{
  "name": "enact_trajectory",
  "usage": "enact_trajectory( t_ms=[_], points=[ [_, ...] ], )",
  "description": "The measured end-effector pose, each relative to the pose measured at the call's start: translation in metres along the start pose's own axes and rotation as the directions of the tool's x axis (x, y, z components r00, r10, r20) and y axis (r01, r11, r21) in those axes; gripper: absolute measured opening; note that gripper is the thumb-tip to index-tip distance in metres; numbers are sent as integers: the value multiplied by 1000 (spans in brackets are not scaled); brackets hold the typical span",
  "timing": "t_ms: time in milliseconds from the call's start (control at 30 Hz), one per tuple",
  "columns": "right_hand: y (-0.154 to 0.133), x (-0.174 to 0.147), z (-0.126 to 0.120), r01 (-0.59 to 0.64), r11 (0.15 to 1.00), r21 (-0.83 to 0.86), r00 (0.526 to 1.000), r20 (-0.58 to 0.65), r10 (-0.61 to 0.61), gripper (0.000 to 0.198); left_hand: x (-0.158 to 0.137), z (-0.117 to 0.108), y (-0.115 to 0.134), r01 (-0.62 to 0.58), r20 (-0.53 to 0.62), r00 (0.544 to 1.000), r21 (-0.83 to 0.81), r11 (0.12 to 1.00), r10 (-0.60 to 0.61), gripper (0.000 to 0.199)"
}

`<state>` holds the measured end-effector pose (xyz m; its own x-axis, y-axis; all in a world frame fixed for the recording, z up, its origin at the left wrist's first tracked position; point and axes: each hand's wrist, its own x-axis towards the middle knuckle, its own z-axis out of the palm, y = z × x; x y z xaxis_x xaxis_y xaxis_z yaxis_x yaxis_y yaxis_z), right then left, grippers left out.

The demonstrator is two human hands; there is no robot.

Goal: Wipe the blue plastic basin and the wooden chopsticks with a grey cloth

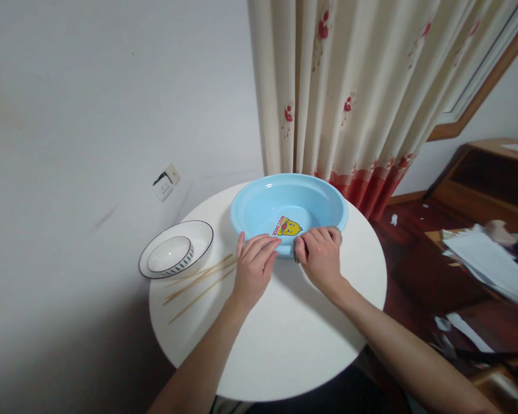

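Observation:
A light blue plastic basin (259,192) with a yellow duck print on its inside bottom stands on a round white table (285,345). At its near rim, my left hand (254,261) lies with the fingers over the edge and the thumb on the near side, gripping it. My right hand (322,256) is closed around a grey, rough-looking wad (337,234), pressed against the near right rim. Only the wad's edges show beside my fingers, so its exact kind is unclear.
Left of the basin, a small white bowl (169,253) sits in a larger dark-rimmed bowl (204,234). Several wooden chopsticks (198,282) lie beside them. A wall and a floral curtain (345,86) stand close behind. Papers (492,261) are piled at the right.

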<state>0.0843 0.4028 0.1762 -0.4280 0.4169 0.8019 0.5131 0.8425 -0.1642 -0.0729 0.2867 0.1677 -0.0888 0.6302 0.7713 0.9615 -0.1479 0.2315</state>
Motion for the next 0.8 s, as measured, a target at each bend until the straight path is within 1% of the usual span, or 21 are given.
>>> enact_trajectory(
  t_ms=[167, 300, 400, 500, 567, 633, 700, 733, 800],
  points=[
    [-16, -1, -7, 26, 1000, 5, 998, 65, -26, 26, -2, 3, 4, 17, 63, 998, 13, 1000, -18, 27],
    [-10, -4, -10, 61, 996, 67, 996, 61, -65, 24, -2, 6, 1, 24, 71, 997, 13, 1000, -25, 28],
    [11, -5, -11, 96, 986, 136, 994, 35, -102, 24, -2, 5, 0, 31, 80, 996, -8, 1000, -30, 24],
    [48, -2, -10, 108, 981, 163, 994, -5, -109, 32, -2, 5, 1, 45, 78, 996, -23, 999, -43, 23],
    [74, 1, -9, 109, 970, 219, 994, -16, -108, 34, -2, 5, 1, 50, 69, 997, -31, 998, -48, 23],
    [94, 3, -6, 87, 959, 269, 996, -34, -81, 35, -2, 6, 1, 54, 64, 997, -35, 998, -52, 23],
    [100, 4, -5, 53, 953, 298, 998, -33, -45, 36, -3, 7, 0, 57, 56, 997, -34, 998, -55, 23],
    [98, 3, -4, 30, 953, 302, 999, -31, -21, 37, -3, 8, -1, 56, 51, 997, -34, 998, -54, 23],
    [85, 0, -4, -9, 957, 289, 999, -31, 19, 37, -4, 8, -3, 53, 41, 998, -36, 998, -51, 23]
  ],
)
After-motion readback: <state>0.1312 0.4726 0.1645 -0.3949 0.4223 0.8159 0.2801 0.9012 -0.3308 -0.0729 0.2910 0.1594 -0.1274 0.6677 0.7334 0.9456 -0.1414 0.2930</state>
